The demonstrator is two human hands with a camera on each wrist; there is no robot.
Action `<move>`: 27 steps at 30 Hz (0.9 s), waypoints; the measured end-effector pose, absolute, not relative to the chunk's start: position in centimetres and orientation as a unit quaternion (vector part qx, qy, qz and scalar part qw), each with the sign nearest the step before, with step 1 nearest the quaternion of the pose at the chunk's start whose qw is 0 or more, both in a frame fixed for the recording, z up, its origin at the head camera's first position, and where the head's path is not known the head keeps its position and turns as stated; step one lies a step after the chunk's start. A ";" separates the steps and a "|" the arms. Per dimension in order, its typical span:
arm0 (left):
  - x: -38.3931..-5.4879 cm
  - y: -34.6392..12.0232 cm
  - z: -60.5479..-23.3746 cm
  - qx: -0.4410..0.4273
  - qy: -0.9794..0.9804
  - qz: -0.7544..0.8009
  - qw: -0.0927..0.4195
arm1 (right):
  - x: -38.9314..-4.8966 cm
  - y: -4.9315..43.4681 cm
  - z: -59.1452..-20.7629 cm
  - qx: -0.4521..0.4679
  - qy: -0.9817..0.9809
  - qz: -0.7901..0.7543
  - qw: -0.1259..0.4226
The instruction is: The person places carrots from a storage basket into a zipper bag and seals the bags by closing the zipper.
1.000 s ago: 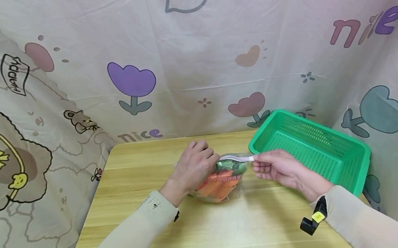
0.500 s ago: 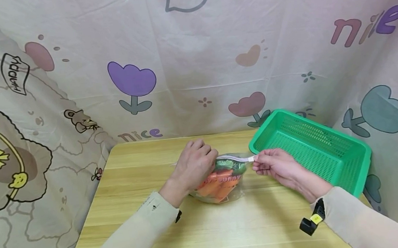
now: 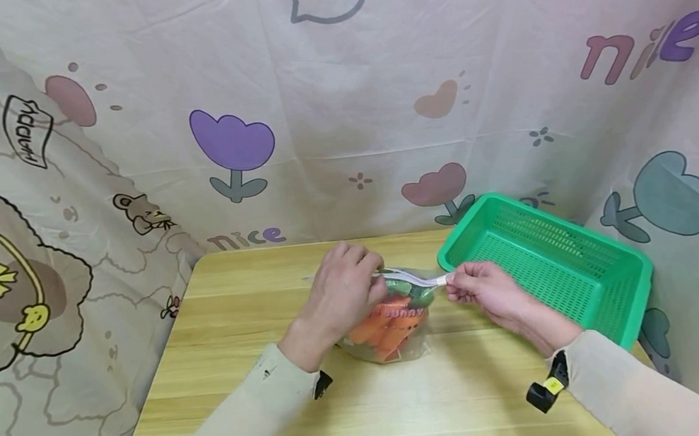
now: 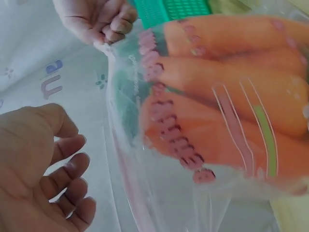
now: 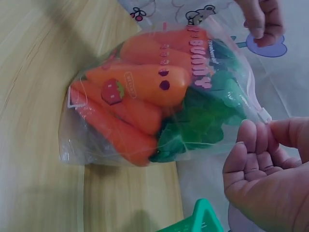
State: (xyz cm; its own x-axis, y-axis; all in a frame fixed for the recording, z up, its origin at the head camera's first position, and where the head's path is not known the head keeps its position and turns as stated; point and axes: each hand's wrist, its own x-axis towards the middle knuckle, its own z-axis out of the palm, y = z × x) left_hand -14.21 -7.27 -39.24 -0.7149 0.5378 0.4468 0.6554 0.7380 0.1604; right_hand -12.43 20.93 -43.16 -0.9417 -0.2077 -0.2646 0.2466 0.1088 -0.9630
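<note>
A clear zip bag [image 3: 417,344] with printed lettering stands on the table. Inside are several orange carrots [image 5: 174,84] with green tops [image 5: 207,116], seen through the plastic. My right hand [image 3: 488,289] pinches the white zip slider [image 5: 264,116] at the bag's right end between thumb and fingers. The left hand [image 3: 341,290] is at the left part of the bag's top. In the left wrist view its fingers [image 4: 70,166] are loosely curled, apart from the zip edge, with nothing between them. The zip strip runs along the bag's mouth between the hands.
A green perforated plastic basket [image 3: 639,273] stands on the table's right side, just behind my right hand. The wooden table [image 3: 371,422] ends at a printed cloth backdrop [image 3: 344,105]. A small black camera [image 3: 541,397] is strapped at the right wrist.
The left hand has shifted slightly at the bag's top, its wrist turning a little. The bag's body has tipped slightly toward me. My right hand keeps pinching the slider in nearly the same place.
</note>
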 end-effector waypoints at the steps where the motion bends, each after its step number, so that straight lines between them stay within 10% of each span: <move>1: -14.0 -7.1 -39.2 -0.317 -0.914 -0.172 0.187 | -12.4 20.9 -43.3 0.008 0.727 -0.666 0.164; 5: -12.4 -5.9 -38.9 -0.256 -0.916 -0.286 0.114 | -12.5 20.6 -43.8 -0.009 0.724 -0.677 0.131; 14: -9.8 0.3 -41.6 -0.069 -0.706 -0.671 -0.218 | -13.0 20.8 -43.6 -0.031 0.745 -0.663 0.068; 27: -11.8 3.6 -43.4 0.128 -0.457 -0.847 -0.240 | -12.9 21.6 -43.0 -0.062 0.794 -0.599 0.079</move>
